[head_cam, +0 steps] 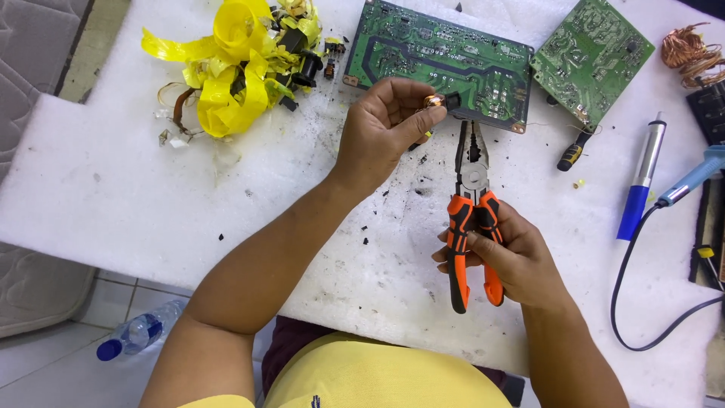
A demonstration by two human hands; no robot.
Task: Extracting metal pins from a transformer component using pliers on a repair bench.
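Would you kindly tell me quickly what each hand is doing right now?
Left hand: closed on a small copper-wound component.
Right hand: closed around the orange-handled pliers.

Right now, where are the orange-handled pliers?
In the head view, the pliers are right of centre, held by the right hand over the white foam table, tips pointing toward the large green circuit board.

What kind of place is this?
Probably a small electronics repair or salvage bench: green circuit boards lie on a white foam-covered table, beside a soldering iron, and the right hand holds orange-handled pliers.
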